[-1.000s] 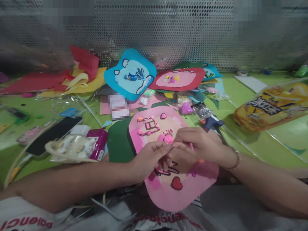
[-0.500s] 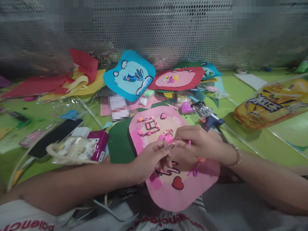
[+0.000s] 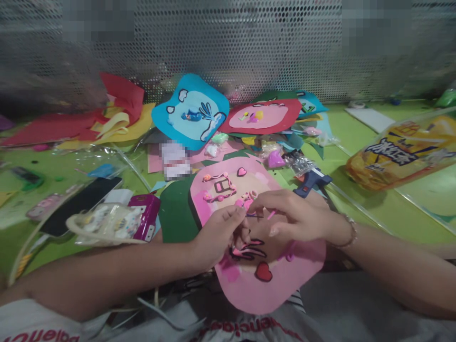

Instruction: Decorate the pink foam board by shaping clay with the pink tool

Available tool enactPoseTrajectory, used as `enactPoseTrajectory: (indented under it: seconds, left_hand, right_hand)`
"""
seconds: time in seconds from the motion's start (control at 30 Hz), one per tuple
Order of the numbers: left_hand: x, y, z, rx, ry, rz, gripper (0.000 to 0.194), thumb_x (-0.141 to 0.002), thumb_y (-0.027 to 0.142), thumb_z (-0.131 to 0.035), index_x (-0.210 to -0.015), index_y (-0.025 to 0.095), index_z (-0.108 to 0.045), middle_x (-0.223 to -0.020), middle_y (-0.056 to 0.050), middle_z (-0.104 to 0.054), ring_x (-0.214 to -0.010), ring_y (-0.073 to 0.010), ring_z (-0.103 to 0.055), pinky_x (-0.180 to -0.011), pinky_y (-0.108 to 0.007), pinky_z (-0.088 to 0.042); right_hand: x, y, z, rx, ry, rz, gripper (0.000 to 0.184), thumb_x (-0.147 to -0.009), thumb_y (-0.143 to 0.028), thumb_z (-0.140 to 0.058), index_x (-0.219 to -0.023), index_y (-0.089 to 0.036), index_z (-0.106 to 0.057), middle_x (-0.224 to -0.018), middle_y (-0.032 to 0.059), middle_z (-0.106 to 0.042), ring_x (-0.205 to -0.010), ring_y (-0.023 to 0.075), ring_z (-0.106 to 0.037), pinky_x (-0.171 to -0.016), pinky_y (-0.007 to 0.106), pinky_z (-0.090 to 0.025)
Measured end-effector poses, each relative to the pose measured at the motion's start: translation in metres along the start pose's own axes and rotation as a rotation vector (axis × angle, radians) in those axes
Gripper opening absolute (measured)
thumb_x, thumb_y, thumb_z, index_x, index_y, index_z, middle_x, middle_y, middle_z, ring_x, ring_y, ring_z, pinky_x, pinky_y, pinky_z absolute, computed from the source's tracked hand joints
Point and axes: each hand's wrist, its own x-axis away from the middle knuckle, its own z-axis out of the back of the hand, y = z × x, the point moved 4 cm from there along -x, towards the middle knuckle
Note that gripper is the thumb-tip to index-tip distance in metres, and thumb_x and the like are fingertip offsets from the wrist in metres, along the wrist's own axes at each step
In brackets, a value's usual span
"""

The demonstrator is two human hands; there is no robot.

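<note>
A pink card (image 3: 274,289) with rounded corners and a beige middle lies in front of me, decorated with hearts and raised pink shapes. Over its middle, my left hand (image 3: 221,232) is closed, thumb and forefinger pinched at a small pink clay piece (image 3: 243,204). My right hand (image 3: 302,218) reaches in from the right with fingers apart, its forefinger at the clay and its thumb lower down. A thin pink strip (image 3: 271,214) shows by the right fingers; whether they hold it is unclear. A red heart (image 3: 263,272) sits on the card's near part.
Blue (image 3: 192,111) and red (image 3: 263,116) decorated cards lie behind. A phone (image 3: 80,204) and purple case (image 3: 146,213) are left; a dark blue tool (image 3: 311,181) and yellow snack bag (image 3: 402,152) are right. A perforated metal panel (image 3: 249,47) stands at the back.
My right thumb and forefinger, pinched together before, have spread apart. My left hand has shifted slightly left, with the pink clay at its fingertips.
</note>
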Motion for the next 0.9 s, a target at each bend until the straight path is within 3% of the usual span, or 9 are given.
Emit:
enactPoseTrajectory:
  seconds: [0.37, 0.53, 0.73, 0.9]
  left_hand:
    - [0.003, 0.011, -0.004, 0.048, -0.058, -0.049, 0.015, -0.092, 0.027, -0.057, -0.091, 0.012, -0.057, -0.073, 0.003, -0.055, -0.053, -0.0062, -0.05, -0.048, -0.018, -0.044]
    - [0.002, 0.006, -0.002, 0.063, -0.059, -0.031, 0.023, -0.094, 0.034, -0.054, -0.092, 0.012, -0.057, -0.072, 0.002, -0.055, -0.051, -0.0062, -0.049, -0.047, -0.018, -0.044]
    - [0.001, -0.002, 0.003, 0.039, -0.02, -0.003, 0.035, -0.095, 0.045, -0.047, -0.089, 0.012, -0.057, -0.067, 0.003, -0.053, -0.047, -0.0056, -0.046, -0.044, -0.018, -0.041]
    - [0.003, -0.006, 0.004, -0.028, -0.025, 0.037, 0.034, -0.096, 0.044, -0.047, -0.087, 0.012, -0.057, -0.065, 0.004, -0.053, -0.044, -0.0048, -0.044, -0.042, -0.017, -0.04]
  right_hand:
    - [0.0, 0.009, 0.006, -0.063, 0.08, -0.115, 0.061, -0.088, -0.065, -0.037, -0.101, -0.009, -0.058, -0.091, 0.012, -0.064, -0.078, 0.0162, -0.059, -0.065, 0.025, -0.046]
    - [0.0, 0.006, 0.008, -0.119, 0.124, -0.068, 0.054, -0.089, -0.06, -0.041, -0.102, -0.011, -0.058, -0.085, 0.0079, -0.062, -0.065, 0.0109, -0.05, -0.054, 0.021, -0.039]
    - [0.0, 0.005, 0.014, -0.189, 0.203, -0.062, 0.05, -0.092, -0.058, -0.038, -0.099, -0.013, -0.058, -0.081, 0.0049, -0.058, -0.058, 0.0092, -0.042, -0.056, 0.023, -0.037]
    - [-0.002, 0.008, 0.014, -0.278, 0.179, -0.099, 0.049, -0.092, -0.057, -0.04, -0.094, -0.012, -0.059, -0.079, 0.0042, -0.056, -0.061, 0.0096, -0.042, -0.056, 0.023, -0.036]
